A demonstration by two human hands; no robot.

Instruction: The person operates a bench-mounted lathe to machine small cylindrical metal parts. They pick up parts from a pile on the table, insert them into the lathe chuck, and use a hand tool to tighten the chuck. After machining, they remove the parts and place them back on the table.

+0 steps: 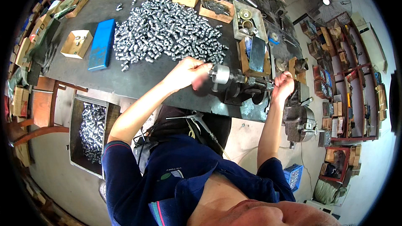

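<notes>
A small bench-mounted machine stands at the front edge of the dark table, with a round metal chuck (221,74) at its left end and a metal spindle body (255,84) to the right. My left hand (190,74) is closed at the chuck's left face, fingertips pinched together; what they hold is hidden, and the area below them is blurred. At the spindle's right end my right hand (284,86) is curled closed, its grip hidden. Beyond my left hand spreads a big heap of small shiny metal fittings (163,33) on the tabletop.
A blue box (101,44) and a small tray (76,44) with a few fittings lie left of the heap. A phone (257,54) rests on a wooden box behind the machine. A vise (299,121) stands right, an air gun (196,119) below the table edge, and a fittings-filled bin (76,142) lower left.
</notes>
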